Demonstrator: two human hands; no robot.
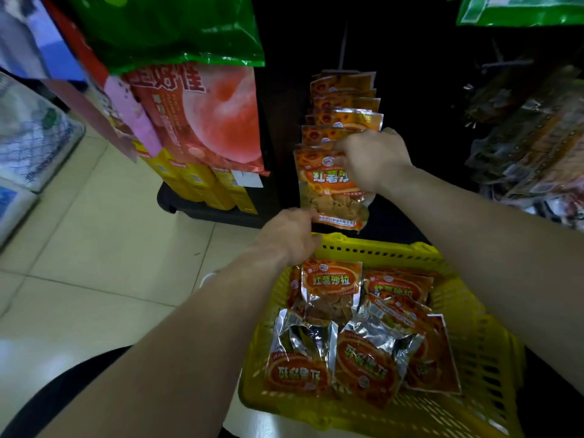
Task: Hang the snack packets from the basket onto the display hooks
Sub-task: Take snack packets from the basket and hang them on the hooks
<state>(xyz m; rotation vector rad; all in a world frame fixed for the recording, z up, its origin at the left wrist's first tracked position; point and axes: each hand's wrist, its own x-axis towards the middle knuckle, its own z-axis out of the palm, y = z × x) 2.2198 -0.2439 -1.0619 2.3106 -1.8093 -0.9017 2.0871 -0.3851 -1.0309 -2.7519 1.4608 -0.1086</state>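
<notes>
Far centre, dark display: row of hung packets, front packet at near end. Curled right hand grips its top edge; left hand pinches its lower left corner. Near right, just below: yellow basket holding several more snack packets, 1 propped upright, others lying flat. Far left: peach-print bag above tiled floor.

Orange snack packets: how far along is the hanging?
Done: several orange foil snack packets hang in a row. In hand: right hand grips the front packet at its top, left hand holds its bottom. Left: at least five loose packets lie in the yellow plastic basket.
</notes>
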